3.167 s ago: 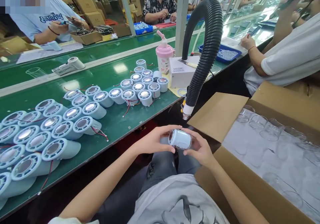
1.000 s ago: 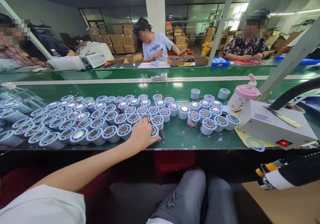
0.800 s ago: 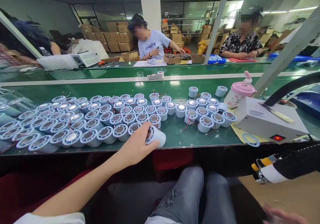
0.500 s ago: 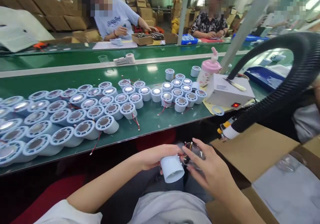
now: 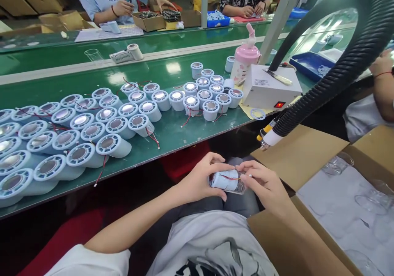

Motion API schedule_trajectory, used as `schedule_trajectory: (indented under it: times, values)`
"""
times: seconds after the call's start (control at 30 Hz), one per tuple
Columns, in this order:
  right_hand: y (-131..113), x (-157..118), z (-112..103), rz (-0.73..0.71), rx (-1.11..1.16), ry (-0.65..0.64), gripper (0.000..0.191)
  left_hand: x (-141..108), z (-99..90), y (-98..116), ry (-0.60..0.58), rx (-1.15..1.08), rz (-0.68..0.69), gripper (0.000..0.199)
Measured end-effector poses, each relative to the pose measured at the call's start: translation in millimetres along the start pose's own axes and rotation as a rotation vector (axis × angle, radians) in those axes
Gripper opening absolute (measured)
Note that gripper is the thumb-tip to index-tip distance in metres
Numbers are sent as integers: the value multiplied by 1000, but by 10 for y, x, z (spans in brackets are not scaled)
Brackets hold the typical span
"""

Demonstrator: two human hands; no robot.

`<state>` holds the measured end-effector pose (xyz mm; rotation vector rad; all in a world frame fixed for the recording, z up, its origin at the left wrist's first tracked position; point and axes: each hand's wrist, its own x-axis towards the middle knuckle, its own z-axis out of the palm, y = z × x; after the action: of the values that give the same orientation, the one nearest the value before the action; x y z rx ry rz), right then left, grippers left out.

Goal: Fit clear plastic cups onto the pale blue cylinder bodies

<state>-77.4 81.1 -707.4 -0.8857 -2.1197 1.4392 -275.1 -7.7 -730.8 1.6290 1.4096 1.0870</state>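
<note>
Above my lap, my left hand (image 5: pixel 205 177) is wrapped round a light blue cylindrical housing (image 5: pixel 224 180) lying on its side. Red and yellow wires (image 5: pixel 235 178) run along it toward the right. A clear plastic cup (image 5: pixel 241 187) shows around the housing's right end and lower edge; how far it covers the housing is hard to tell. My right hand (image 5: pixel 260 181) has its fingers closed at the cup and wire ends, thumb and fingertips pinching there. On the green bench stand several like housings (image 5: pixel 112 144) with silvery round centres, some trailing red wires.
A white box (image 5: pixel 271 89) with a lit red switch stands at the bench edge, beside a pink-lidded bottle (image 5: pixel 246 62). A black flexible hose (image 5: pixel 308 99) arches over the right. An open carton (image 5: pixel 308 157) holds clear cups. Two people work across the bench.
The blue housing has turned from upright to lying sideways, and the clear cup now sits around its end. My hands have come closer together. The camera view has tilted down.
</note>
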Motion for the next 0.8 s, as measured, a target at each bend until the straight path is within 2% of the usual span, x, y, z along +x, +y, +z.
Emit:
schedule_trajectory:
  times: [0.1, 0.2, 0.27, 0.3, 0.4, 0.5, 0.6, 0.8]
  values:
    - [63, 41, -24, 64, 146, 27, 39, -3, 30, -17, -65, -79, -13, 67]
    - [107, 58, -80, 90, 287, 5, 34, -11, 44, 19, -121, -291, -122, 69]
    - [134, 37, -110, 16, 221, -77, 18, -18, 49, 45, -119, -427, -208, 67]
    - [150, 17, -118, -48, 131, -120, 17, -22, 51, 55, -106, -485, -240, 67]
    - [212, -63, -113, -221, -116, -138, 42, -35, 45, 73, -92, -612, -298, 67]
    - [260, -131, -98, -224, -128, -91, 53, -47, 21, 96, -144, -608, -291, 71]
    - [264, -159, -103, -146, -62, -136, 63, -61, -11, 127, -160, -510, -229, 76]
    - [188, -161, -125, -72, 75, -205, 52, -117, -40, 171, -156, -402, -118, 76]
